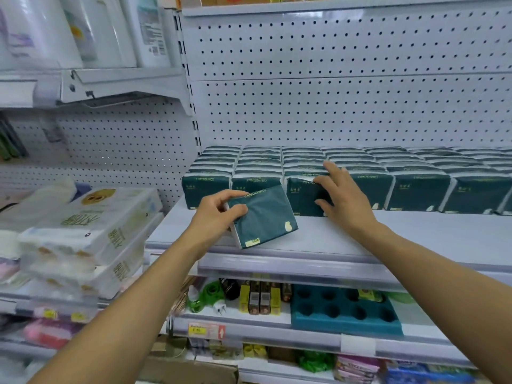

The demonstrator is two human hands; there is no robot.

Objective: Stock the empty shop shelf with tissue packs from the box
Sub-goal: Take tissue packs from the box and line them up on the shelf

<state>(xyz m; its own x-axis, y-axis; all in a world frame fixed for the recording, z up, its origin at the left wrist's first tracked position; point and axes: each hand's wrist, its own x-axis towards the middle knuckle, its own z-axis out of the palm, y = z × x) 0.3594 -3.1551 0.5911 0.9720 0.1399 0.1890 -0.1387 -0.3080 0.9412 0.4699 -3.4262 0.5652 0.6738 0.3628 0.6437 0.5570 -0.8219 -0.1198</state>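
My left hand [219, 214] grips a tissue pack [263, 217]; I square it upright at the row's [346, 173] seven o'clock while my flat, loose right hand [343, 195] steadies the front packs.

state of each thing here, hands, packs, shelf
left hand: grips a tilted dark green tissue pack
right hand: fingers spread, touching the front standing green pack
rows of green tissue packs: upright
white metal shelf: front strip bare

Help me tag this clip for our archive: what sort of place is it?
Most likely a small shop aisle: pegboard-backed shelves, rows of identical green tissue packs and a price label on a lower shelf edge.
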